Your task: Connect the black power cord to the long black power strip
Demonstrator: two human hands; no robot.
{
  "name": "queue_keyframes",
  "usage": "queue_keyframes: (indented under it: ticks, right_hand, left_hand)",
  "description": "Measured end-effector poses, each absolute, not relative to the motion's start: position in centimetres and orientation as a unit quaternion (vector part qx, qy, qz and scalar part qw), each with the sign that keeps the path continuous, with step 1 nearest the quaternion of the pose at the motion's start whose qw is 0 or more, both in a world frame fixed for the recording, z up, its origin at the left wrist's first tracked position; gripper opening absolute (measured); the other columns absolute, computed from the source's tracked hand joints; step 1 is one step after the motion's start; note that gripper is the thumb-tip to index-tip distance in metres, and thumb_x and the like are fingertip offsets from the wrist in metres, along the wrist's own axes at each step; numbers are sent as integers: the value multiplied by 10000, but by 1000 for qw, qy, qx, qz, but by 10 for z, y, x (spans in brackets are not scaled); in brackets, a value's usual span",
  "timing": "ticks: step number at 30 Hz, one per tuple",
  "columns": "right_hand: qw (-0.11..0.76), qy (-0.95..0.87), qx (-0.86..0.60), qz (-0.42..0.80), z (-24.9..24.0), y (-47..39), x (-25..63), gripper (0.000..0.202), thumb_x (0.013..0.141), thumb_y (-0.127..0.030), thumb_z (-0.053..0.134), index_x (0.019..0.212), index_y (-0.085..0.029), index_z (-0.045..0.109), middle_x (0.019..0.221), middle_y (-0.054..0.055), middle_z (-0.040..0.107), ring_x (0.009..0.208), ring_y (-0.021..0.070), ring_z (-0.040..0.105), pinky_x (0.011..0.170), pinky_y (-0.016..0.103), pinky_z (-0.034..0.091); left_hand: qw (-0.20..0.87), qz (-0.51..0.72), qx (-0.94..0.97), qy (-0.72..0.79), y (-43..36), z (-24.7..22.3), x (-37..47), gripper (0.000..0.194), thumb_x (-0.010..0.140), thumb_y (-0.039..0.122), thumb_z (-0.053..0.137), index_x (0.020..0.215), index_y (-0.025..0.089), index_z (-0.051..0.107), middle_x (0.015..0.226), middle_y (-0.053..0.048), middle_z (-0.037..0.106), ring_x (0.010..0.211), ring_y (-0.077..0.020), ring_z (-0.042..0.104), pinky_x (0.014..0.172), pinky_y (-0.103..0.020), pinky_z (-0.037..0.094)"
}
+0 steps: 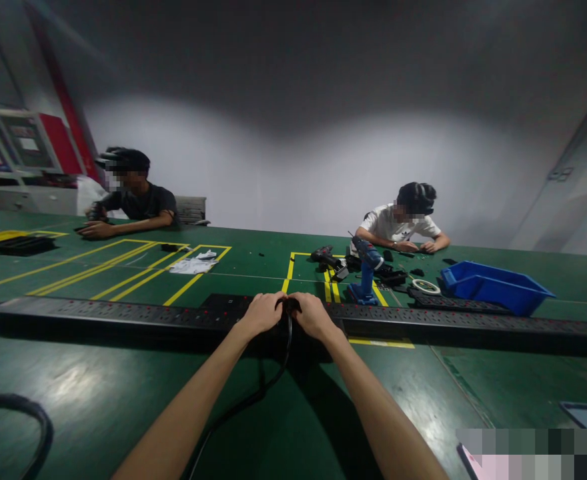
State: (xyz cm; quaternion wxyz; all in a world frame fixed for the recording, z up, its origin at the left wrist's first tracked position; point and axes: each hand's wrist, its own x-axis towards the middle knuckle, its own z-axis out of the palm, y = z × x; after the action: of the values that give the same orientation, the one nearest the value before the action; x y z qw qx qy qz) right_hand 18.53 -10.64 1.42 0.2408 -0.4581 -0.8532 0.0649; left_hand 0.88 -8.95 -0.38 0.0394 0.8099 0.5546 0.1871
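My left hand (pixel 262 313) and my right hand (pixel 314 313) meet at the middle, their fingers closed round the upper end of a black cable (pixel 289 337). A small dark part shows between the fingertips; its shape is mostly hidden. From there the cable hangs down and curves toward the lower left over the green table. Behind and beside the hands, a long black power strip (pixel 123 315) with rows of sockets and red marks stretches left. Another black strip length (pixel 473 327) runs right; whether both are one piece is hidden by my hands.
A blue cordless driver (pixel 368 267) stands past my right hand, near a second drill (pixel 325 257). Farther right are a roll of tape (pixel 425 287) and a blue bin (pixel 493 283). White papers (pixel 194 263) lie left. Two people sit across the table (pixel 253 400).
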Motion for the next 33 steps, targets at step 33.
queue_keyframes:
  ticks: [33]
  right_hand:
    - [245, -858, -450, 41, 1, -102, 188, 356, 885, -183, 517, 1241, -194, 533, 1167, 101, 616, 1081, 219, 523, 915, 326, 354]
  left_hand:
    - [27, 179, 809, 560, -91, -4, 10, 343, 918, 250, 405, 1204, 244, 595, 1136, -65, 682, 1061, -236, 614, 956, -357, 404]
